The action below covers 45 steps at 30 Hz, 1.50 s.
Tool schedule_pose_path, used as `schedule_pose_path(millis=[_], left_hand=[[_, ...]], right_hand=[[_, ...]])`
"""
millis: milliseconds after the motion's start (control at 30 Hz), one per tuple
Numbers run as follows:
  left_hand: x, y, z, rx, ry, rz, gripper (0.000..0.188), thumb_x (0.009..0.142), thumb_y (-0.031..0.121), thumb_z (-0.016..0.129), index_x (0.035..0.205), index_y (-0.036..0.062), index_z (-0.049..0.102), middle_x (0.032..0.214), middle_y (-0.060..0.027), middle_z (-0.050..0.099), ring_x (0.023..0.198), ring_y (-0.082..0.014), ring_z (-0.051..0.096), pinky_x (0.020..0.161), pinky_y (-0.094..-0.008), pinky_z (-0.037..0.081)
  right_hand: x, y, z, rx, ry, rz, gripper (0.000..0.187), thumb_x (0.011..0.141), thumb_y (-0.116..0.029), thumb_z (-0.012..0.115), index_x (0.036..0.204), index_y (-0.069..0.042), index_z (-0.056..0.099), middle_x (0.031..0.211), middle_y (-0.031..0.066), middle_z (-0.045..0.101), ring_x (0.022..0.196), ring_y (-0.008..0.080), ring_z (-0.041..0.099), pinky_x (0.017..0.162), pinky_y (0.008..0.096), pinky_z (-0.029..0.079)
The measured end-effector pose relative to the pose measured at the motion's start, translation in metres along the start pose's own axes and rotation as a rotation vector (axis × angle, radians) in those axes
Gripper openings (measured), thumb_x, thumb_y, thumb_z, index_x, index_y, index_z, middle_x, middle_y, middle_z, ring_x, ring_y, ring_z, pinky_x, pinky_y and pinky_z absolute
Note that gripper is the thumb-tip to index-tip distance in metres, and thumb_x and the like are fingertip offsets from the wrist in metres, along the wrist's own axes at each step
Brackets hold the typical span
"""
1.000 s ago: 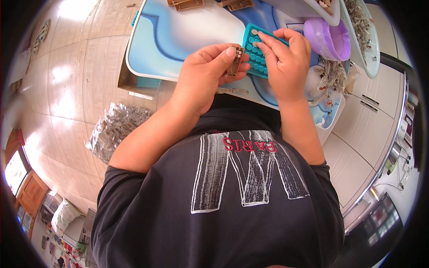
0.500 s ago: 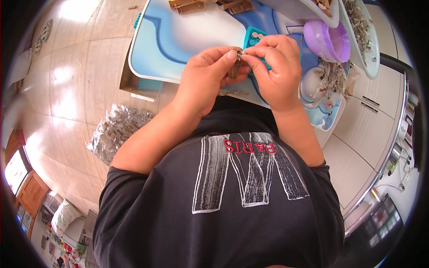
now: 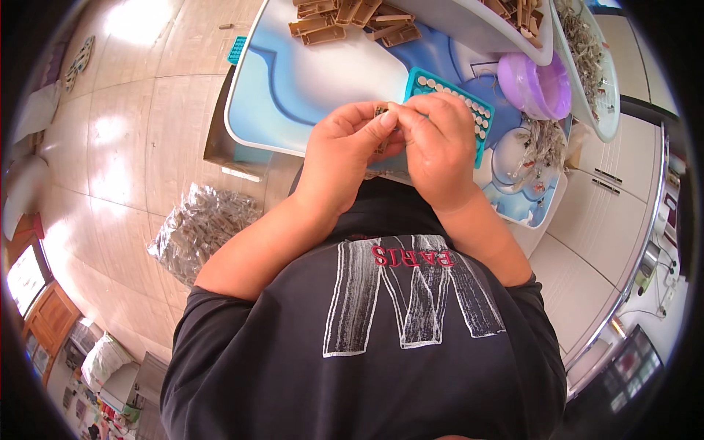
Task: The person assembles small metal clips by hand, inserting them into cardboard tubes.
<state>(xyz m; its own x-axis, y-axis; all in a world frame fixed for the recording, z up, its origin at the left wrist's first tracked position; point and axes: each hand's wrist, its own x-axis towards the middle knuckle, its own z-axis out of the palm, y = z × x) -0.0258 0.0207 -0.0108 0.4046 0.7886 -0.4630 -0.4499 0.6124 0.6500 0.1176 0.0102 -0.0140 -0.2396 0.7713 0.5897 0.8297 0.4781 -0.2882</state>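
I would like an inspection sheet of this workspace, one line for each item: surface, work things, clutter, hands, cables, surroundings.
Surface: blue and white table, small, edge close to the person's body.
Work things: small brown part pinched between both hands; teal tray of round pieces behind the right hand.
Clutter: brown parts pile at the far edge; purple bowl; heap of small metal pieces; white tray at right.
Hands: left hand and right hand meet, fingertips closed on the part.
Cables: nothing seen.
Surroundings: tiled floor; clear bag of parts on it; white cabinets.
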Motion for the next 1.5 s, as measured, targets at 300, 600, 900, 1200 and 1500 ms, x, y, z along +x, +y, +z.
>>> schedule_pose_path(millis=[300,600,900,1200,1500], left_hand=[[-0.004,0.006,-0.008,-0.059,0.006,0.010,0.024,0.092,0.015,0.053,0.106,-0.0038,0.057,0.095,-0.0082,0.062,0.086,-0.0135,0.060,0.079,-0.0262,0.050],[-0.006,0.017,-0.019,-0.117,0.011,-0.046,0.027,0.095,0.020,0.046,0.109,-0.0013,0.057,0.095,-0.0052,0.062,0.083,-0.0116,0.060,0.078,-0.0257,0.050],[-0.006,0.016,-0.023,-0.103,0.011,-0.010,0.029,0.095,0.022,0.046,0.108,-0.0015,0.057,0.095,-0.0056,0.063,0.084,-0.0108,0.060,0.080,-0.0263,0.051],[-0.004,0.020,-0.032,-0.128,-0.060,-0.020,0.028,0.095,0.021,0.048,0.106,-0.0026,0.057,0.094,-0.0093,0.064,0.080,-0.0149,0.064,0.074,-0.0272,0.053],[-0.006,0.022,-0.034,-0.101,0.093,0.020,0.026,0.095,0.020,0.048,0.103,-0.0035,0.053,0.095,-0.0142,0.062,0.082,-0.0199,0.064,0.076,-0.0301,0.054]], right_hand=[[0.004,-0.008,0.000,0.268,-0.090,0.105,0.022,0.074,-0.005,0.064,0.096,-0.003,0.066,0.088,0.0054,0.056,0.083,0.0238,0.052,0.072,0.0331,0.042],[0.007,-0.015,0.005,0.446,-0.143,0.162,0.029,0.077,-0.006,0.061,0.106,-0.005,0.065,0.096,0.0071,0.054,0.088,0.0252,0.050,0.078,0.0343,0.040],[0.012,-0.017,0.010,0.434,-0.184,0.191,0.022,0.082,-0.008,0.058,0.102,-0.005,0.066,0.097,0.0063,0.055,0.090,0.0237,0.051,0.079,0.0329,0.040],[0.033,-0.009,0.010,0.941,-0.305,0.547,0.017,0.086,-0.013,0.057,0.095,-0.001,0.066,0.083,0.0093,0.057,0.079,0.0206,0.055,0.071,0.0293,0.043],[0.070,0.010,0.052,-0.174,-0.480,0.160,0.018,0.082,-0.017,0.058,0.098,-0.011,0.063,0.093,0.0061,0.062,0.080,0.0255,0.060,0.063,0.0374,0.049]])
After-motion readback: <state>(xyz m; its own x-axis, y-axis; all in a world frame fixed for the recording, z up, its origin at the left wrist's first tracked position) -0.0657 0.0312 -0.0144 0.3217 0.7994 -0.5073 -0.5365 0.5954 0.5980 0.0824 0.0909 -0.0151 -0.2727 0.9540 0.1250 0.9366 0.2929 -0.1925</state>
